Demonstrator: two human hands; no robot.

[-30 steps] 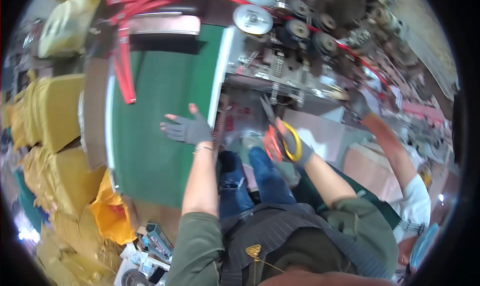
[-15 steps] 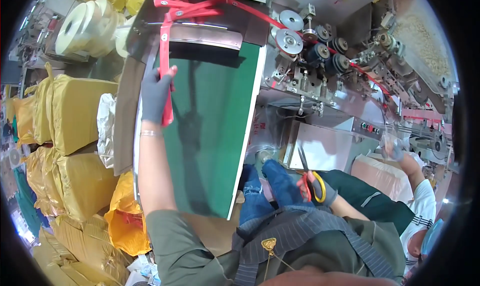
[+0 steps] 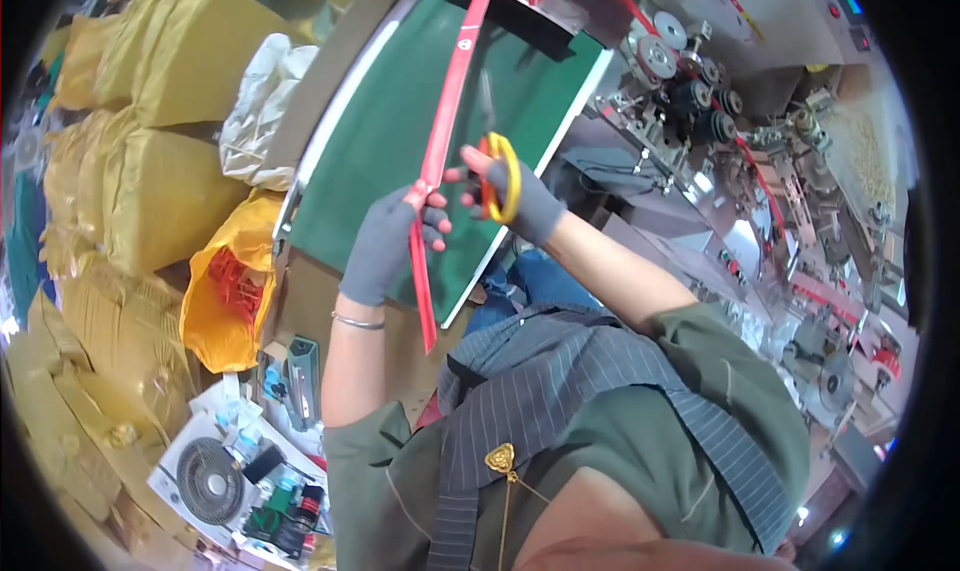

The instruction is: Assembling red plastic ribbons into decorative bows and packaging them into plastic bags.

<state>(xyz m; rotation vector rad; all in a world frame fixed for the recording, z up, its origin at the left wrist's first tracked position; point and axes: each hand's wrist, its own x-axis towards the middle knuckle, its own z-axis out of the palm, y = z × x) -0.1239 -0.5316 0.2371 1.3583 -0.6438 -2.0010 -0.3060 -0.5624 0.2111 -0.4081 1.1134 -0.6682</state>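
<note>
My left hand point(image 3: 385, 241), in a grey fingerless glove, pinches a long red ribbon point(image 3: 446, 121) between thumb and fingers. One end of the ribbon hangs below the hand; the other stretches up toward the far end of the green conveyor belt point(image 3: 375, 141). Close beside it on the right, my right hand point(image 3: 530, 203), gloved alike, grips scissors point(image 3: 510, 176) with yellow and orange handles. Their dark blades point away from me, over the belt, and look apart from the ribbon. Whether the blades are parted is hard to make out.
At the right stands a machine with metal rollers point(image 3: 657, 57) and red ribbon running through it. Yellow wrapped bundles point(image 3: 200, 201) are stacked on the left. An open orange bag point(image 3: 205, 336) holds red scraps. Lower left, a fan point(image 3: 210, 479) lies among bottles.
My view has turned left and down. The left hand has drawn the ribbon back toward me, and the right hand has brought the scissors up from my lap beside it.
</note>
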